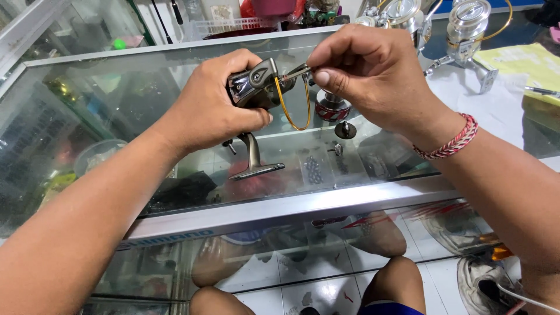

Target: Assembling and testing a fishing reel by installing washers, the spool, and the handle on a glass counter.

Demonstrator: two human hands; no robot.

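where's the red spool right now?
In the head view, the red spool stands on the glass counter at centre, just below the right hand and beside a small black knob.

1. A fishing-tackle shop is indicated by a glass display counter (326, 201) with small goods stored beneath its top.
2. Spinning reels (466, 26) are seen standing at the counter's far right corner.

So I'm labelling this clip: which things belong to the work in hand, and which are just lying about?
In hand:
- left hand gripping grey reel body
- right hand pinching its gold bail wire
- red spool and black knob, close below

Lying about:
- two silver reels
- yellow cloth
- pink basket
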